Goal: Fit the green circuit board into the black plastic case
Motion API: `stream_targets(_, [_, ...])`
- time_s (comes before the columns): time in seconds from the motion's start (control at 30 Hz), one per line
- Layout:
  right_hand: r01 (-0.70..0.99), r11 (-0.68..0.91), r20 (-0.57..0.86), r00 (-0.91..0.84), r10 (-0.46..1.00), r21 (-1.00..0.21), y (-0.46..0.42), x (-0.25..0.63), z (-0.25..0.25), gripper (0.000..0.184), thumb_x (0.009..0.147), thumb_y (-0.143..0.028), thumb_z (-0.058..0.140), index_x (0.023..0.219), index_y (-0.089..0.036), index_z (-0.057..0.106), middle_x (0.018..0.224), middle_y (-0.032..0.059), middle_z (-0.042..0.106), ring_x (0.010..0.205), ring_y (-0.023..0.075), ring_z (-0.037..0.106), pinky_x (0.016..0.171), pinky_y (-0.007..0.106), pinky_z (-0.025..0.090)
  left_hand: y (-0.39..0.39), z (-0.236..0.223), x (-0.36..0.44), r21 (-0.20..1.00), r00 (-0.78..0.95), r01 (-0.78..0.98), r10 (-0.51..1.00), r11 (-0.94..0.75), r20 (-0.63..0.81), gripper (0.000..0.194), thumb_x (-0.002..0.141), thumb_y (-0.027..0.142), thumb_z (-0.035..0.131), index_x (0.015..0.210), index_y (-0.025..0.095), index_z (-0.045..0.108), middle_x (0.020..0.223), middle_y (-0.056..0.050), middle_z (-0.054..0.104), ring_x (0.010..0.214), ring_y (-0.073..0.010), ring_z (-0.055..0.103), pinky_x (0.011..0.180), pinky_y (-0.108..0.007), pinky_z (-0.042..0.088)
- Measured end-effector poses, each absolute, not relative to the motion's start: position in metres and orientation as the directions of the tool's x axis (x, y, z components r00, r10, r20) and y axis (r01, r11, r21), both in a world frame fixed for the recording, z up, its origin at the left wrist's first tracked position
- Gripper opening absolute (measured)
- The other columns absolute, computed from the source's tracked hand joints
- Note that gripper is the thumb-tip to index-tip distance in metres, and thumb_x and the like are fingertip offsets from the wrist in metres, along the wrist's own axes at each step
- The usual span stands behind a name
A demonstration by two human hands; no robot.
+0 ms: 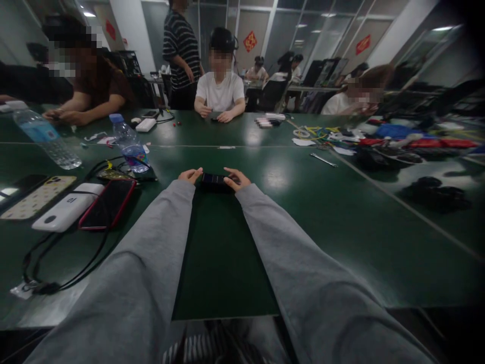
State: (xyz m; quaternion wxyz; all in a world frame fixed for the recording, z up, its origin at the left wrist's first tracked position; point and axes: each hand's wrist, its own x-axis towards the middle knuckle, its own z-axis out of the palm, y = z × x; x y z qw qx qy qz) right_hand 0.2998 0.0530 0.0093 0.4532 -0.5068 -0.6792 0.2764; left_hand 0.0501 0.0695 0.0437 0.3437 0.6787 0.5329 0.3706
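In front of me on the green table (223, 253) lies a small black box-like object (216, 183) with faint pale marks on its top; its kind is unclear. My left hand (191, 175) is at its left end, thumb and fingertips pressed together. Whatever may be in that pinch is too small to make out. At the right end is my right hand (238, 179), with thumb and forefinger spread apart. Its thumb reaches over the object's edge, and the lower fingers are partly hidden. Grey sleeves cover both my forearms.
To my left are water bottles (131, 144), a white power bank (68, 206), a red-edged phone (108, 205), a patterned phone (38, 197) and black cords. A wrench (323, 160) and cable clutter (314, 133) lie right. A person in white (220, 91) sits opposite.
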Motion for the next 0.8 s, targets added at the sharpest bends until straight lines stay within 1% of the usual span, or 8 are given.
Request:
stream_targets(0.13, [0.24,0.173,0.18,0.006,0.984,-0.955,0.078,0.302,0.018,0.06,0.082,-0.073,0.056,0.121,-0.028,0.064,0.085,0.0018,0.062,0.076,0.0163,0.062,0.071,0.034,0.057,0.088,0.04,0.047,0.9,0.186,0.407,0.979,-0.154,0.084,0.077,0.081,0.084,0.043,0.103,0.016,0.073,0.049,0.005,0.039,0.042,-0.0108,0.035,0.047,-0.026,0.027])
stream_targets(0.23, [0.204,0.124,0.13,0.013,0.991,-0.971,0.08,0.304,0.025,0.06,0.086,-0.075,0.048,0.118,-0.027,0.065,0.086,0.0023,0.061,0.069,0.0135,0.058,0.064,0.03,0.056,0.1,0.037,0.044,0.91,0.235,0.385,0.97,-0.154,0.065,0.079,0.083,0.082,0.04,0.117,0.016,0.069,0.068,-0.001,0.057,0.042,-0.0089,0.039,0.044,-0.025,0.028])
stream_targets(0.33, [0.265,0.229,0.215,-0.084,0.973,-0.937,0.071,0.307,0.025,0.058,0.085,-0.072,0.053,0.121,-0.028,0.064,0.091,0.0025,0.063,0.08,0.0158,0.062,0.073,0.032,0.057,0.103,0.035,0.041,0.862,0.336,0.397,0.924,-0.315,0.183,0.074,0.077,0.079,0.057,0.117,0.017,0.07,0.104,-0.011,0.069,0.073,-0.0164,0.064,0.06,-0.027,0.046])
stream_targets(0.4, [0.32,0.298,0.264,-0.147,0.953,-0.899,0.063,0.309,0.021,0.059,0.082,-0.067,0.061,0.127,-0.029,0.062,0.094,0.0026,0.064,0.091,0.0191,0.065,0.082,0.038,0.057,0.102,0.034,0.037,0.835,0.429,0.387,0.878,-0.392,0.213,0.072,0.073,0.073,0.065,0.121,0.019,0.069,0.124,-0.013,0.067,0.105,-0.0244,0.064,0.081,-0.032,0.05])
stream_targets(0.47, [0.37,0.337,0.289,-0.179,0.94,-0.866,0.058,0.311,0.017,0.065,0.076,-0.061,0.071,0.133,-0.031,0.058,0.104,0.0034,0.063,0.097,0.0207,0.065,0.089,0.044,0.055,0.101,0.034,0.031,0.853,0.498,0.373,0.855,-0.365,0.148,0.074,0.07,0.065,0.073,0.13,0.022,0.064,0.131,-0.013,0.064,0.116,-0.0274,0.061,0.087,-0.035,0.049])
stream_targets(0.57, [0.389,0.36,0.291,-0.226,0.93,-0.848,0.053,0.313,0.013,0.08,0.066,-0.054,0.082,0.137,-0.03,0.054,0.115,0.0056,0.061,0.104,0.023,0.064,0.096,0.049,0.052,0.1,0.036,0.023,0.903,0.564,0.317,0.823,-0.29,0.067,0.083,0.068,0.053,0.08,0.141,0.023,0.055,0.135,-0.016,0.061,0.106,-0.0258,0.065,0.076,-0.033,0.05])
stream_targets(0.67, [0.395,0.388,0.303,-0.26,0.917,-0.833,0.051,0.313,0.012,0.09,0.061,-0.05,0.088,0.139,-0.027,0.051,0.12,0.0084,0.06,0.111,0.0259,0.063,0.102,0.052,0.048,0.097,0.038,0.022,0.902,0.559,0.327,0.827,-0.283,0.057,0.086,0.061,0.037,0.088,0.14,0.023,0.057,0.132,-0.016,0.064,0.087,-0.0195,0.066,0.071,-0.032,0.049])
stream_targets(0.8, [0.397,0.444,0.325,-0.332,0.885,-0.804,0.05,0.313,0.012,0.088,0.061,-0.042,0.089,0.138,-0.026,0.051,0.122,0.0091,0.063,0.116,0.0279,0.063,0.105,0.056,0.045,0.092,0.038,0.028,0.891,0.536,0.332,0.839,-0.311,0.093,0.075,0.06,0.029,0.088,0.131,0.023,0.065,0.122,-0.012,0.07,0.096,-0.0237,0.067,0.077,-0.035,0.051])
